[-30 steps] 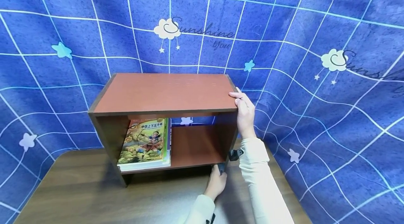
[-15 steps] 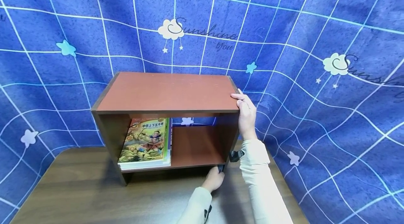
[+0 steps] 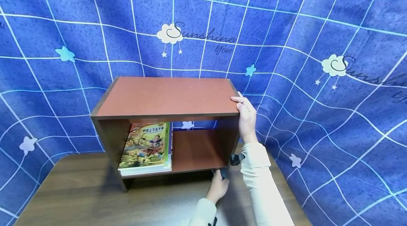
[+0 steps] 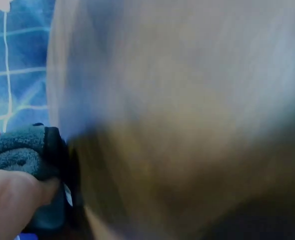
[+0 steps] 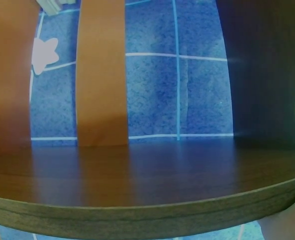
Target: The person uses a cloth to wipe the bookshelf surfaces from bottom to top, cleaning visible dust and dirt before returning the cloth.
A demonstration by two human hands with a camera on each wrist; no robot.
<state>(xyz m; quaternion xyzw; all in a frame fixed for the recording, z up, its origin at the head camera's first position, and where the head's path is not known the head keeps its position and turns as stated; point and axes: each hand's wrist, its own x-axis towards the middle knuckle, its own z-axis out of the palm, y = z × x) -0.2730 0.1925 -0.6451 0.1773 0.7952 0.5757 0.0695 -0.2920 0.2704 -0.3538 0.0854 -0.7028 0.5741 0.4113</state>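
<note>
A small bookshelf (image 3: 168, 97) with a reddish-brown top and dark side panels stands on the wooden table. My right hand (image 3: 247, 120) grips the upper right edge of its side panel, fingertips over the top board. Low at the shelf's front right corner, my left hand (image 3: 218, 186) holds a folded dark grey-green cloth (image 3: 224, 173). In the left wrist view the thumb (image 4: 12, 200) presses on the cloth (image 4: 17, 150), beside a blurred brown surface. The right wrist view shows the side panel's edge (image 5: 147, 220), with part of the right hand (image 5: 287, 222) at the lower right.
Several books (image 3: 144, 148) lean inside the shelf's left half, the front one with a colourful cover. The wooden table (image 3: 73, 190) extends in front and to the left. A blue curtain (image 3: 203, 24) with white lines and stars hangs behind and at the right.
My left hand with the cloth shifts slightly left, then back right, near the shelf's lower right corner. My right hand keeps its grip on the edge. The head view moves a little.
</note>
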